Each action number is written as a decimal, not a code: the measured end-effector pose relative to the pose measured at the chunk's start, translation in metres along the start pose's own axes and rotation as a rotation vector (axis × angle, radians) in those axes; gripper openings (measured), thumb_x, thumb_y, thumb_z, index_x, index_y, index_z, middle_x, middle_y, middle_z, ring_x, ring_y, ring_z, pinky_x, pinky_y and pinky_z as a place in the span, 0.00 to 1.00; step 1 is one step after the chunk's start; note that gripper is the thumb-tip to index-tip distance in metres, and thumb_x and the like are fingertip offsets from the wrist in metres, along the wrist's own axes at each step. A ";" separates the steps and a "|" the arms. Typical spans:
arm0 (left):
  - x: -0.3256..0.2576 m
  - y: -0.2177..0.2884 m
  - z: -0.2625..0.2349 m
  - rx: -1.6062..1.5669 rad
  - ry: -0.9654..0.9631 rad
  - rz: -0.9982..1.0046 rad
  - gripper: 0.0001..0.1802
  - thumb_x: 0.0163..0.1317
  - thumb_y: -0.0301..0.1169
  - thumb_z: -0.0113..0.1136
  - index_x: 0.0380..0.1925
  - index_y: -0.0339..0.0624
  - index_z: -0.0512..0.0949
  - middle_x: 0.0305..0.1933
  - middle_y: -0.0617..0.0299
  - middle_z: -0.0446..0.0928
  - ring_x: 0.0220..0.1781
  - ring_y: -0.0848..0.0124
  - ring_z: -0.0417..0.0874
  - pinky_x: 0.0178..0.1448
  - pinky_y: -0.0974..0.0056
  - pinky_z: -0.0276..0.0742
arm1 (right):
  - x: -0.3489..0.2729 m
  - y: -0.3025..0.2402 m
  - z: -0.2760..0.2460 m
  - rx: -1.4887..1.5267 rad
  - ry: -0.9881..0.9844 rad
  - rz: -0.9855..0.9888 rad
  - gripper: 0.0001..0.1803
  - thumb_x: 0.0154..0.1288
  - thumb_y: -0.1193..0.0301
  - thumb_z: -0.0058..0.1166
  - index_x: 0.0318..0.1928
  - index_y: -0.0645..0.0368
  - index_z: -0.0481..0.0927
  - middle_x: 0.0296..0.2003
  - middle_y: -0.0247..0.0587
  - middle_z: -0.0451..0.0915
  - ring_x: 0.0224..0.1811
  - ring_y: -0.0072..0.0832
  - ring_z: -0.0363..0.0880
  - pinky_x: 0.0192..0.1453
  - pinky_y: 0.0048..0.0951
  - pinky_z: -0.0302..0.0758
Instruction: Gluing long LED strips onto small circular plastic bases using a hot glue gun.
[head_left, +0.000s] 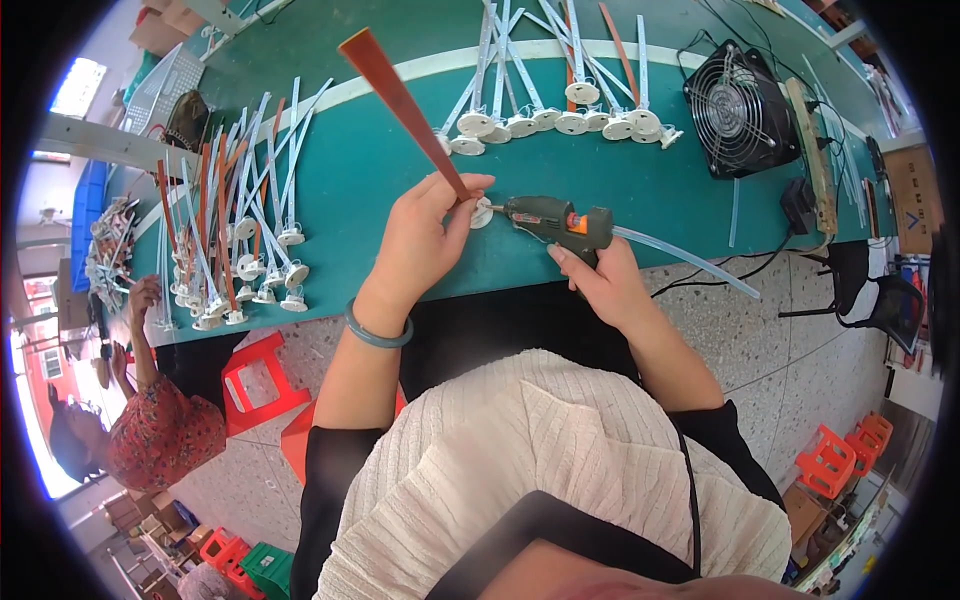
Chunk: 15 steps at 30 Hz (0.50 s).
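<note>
Left hand is pinching a long orange-brown strip with a small white round base at its lower end — fingers closed on it, above the green table. Right hand is gripping a dark green glue gun, its nozzle touching the base. Finished pieces are lying in a pile at left — a black fan is sitting at right.
</note>
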<state>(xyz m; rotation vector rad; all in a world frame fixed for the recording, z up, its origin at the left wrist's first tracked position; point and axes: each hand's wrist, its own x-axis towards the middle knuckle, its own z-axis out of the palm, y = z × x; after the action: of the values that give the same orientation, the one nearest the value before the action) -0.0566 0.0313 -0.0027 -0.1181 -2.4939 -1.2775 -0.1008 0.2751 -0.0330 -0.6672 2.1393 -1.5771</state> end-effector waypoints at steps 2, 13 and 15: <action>0.001 -0.002 0.000 -0.007 -0.005 0.021 0.15 0.61 0.13 0.59 0.46 0.36 0.83 0.39 0.55 0.84 0.42 0.65 0.88 0.48 0.65 0.83 | -0.002 0.003 -0.005 -0.121 -0.038 -0.078 0.15 0.71 0.69 0.58 0.53 0.64 0.79 0.25 0.31 0.76 0.22 0.19 0.74 0.27 0.23 0.70; 0.054 0.022 0.056 -0.278 -0.035 0.053 0.14 0.63 0.14 0.60 0.48 0.33 0.81 0.39 0.58 0.83 0.40 0.70 0.87 0.46 0.66 0.84 | -0.051 0.053 -0.085 0.725 0.173 -0.241 0.28 0.72 0.67 0.52 0.66 0.70 0.68 0.46 0.58 0.82 0.30 0.27 0.80 0.36 0.24 0.77; 0.078 0.034 0.089 -0.315 -0.108 0.100 0.12 0.61 0.14 0.61 0.45 0.33 0.82 0.36 0.57 0.82 0.39 0.68 0.87 0.45 0.65 0.84 | -0.059 0.057 -0.100 0.672 0.210 -0.261 0.26 0.72 0.66 0.52 0.64 0.70 0.69 0.47 0.59 0.81 0.31 0.27 0.80 0.37 0.24 0.78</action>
<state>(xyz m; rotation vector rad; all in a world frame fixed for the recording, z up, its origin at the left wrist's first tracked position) -0.1455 0.1171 0.0013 -0.3907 -2.3188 -1.6503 -0.1185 0.4008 -0.0575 -0.5757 1.5157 -2.4218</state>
